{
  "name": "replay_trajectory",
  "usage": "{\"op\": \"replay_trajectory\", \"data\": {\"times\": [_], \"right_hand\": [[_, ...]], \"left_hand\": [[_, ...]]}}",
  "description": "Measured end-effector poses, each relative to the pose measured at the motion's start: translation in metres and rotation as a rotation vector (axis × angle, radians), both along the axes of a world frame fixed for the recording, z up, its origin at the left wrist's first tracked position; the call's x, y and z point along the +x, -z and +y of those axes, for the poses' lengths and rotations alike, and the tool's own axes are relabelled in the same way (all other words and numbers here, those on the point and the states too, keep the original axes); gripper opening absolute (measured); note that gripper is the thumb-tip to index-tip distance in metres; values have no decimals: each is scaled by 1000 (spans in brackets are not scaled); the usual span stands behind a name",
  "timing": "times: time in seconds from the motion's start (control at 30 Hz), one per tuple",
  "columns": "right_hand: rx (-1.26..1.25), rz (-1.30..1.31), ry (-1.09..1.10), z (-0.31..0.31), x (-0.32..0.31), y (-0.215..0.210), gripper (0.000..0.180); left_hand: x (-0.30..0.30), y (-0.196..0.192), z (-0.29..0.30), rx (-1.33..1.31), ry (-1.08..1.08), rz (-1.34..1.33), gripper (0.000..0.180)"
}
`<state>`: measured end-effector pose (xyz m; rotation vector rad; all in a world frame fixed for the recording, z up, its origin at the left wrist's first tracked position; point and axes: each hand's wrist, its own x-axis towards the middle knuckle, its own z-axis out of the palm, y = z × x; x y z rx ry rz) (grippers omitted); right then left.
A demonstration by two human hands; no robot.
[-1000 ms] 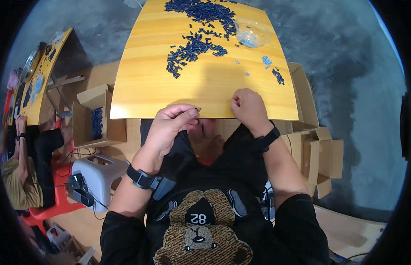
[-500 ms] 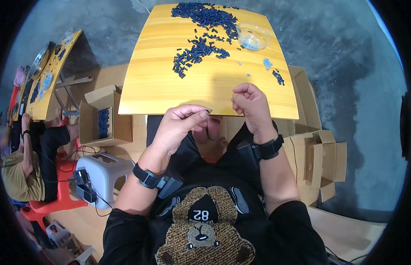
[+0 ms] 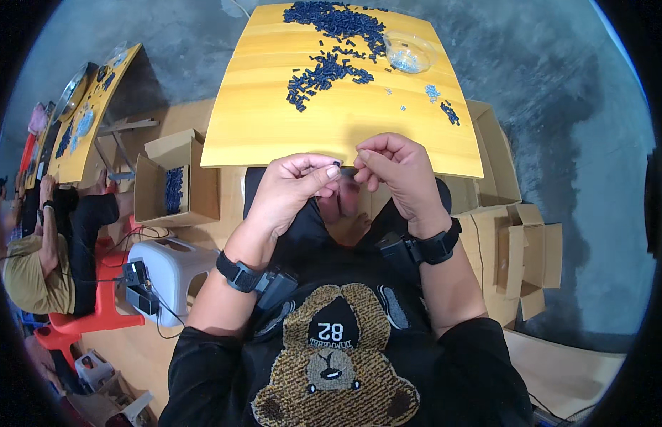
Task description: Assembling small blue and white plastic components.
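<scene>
Just past the near edge of the yellow table (image 3: 274, 139), my left hand (image 3: 288, 188) pinches a small dark cylindrical piece (image 3: 337, 164) between thumb and forefinger. Close beside it on the right, my right hand (image 3: 398, 174) has thumb and forefinger pressed together; anything between them is too small to name. A large heap of dark pieces (image 3: 338, 21) lies at the table's far side, with a smaller heap (image 3: 324, 75) nearer. Toward the right are a clear round bowl (image 3: 429, 51) of pale blue bits, a loose cluster of blue bits (image 3: 432, 92) and several dark pieces (image 3: 450, 112).
An open carton (image 3: 149, 192) with dark pieces stands left of the table, behind a grey stool (image 3: 167, 256). Further left, another person (image 3: 39, 263) sits at a second table (image 3: 73, 167). Open cartons (image 3: 512, 256) stand on the right.
My right hand has moved left and a little down, bringing its fingertips close to my left hand's. The left hand still pinches its piece. The whole view has shifted slightly.
</scene>
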<state>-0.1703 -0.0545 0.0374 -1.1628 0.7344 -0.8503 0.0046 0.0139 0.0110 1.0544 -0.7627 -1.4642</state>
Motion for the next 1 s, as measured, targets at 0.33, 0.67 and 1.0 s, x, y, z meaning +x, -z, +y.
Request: {"op": "replay_trajectory", "data": {"times": [0.33, 0.67, 1.0], "right_hand": [[-41, 85, -62, 9, 15, 7, 13], [-79, 111, -59, 9, 15, 8, 11], [-159, 145, -55, 11, 13, 8, 9]], "left_hand": [[6, 1, 6, -35, 31, -9, 16], [6, 4, 4, -45, 46, -47, 17], [4, 5, 2, -44, 67, -100, 17]]}}
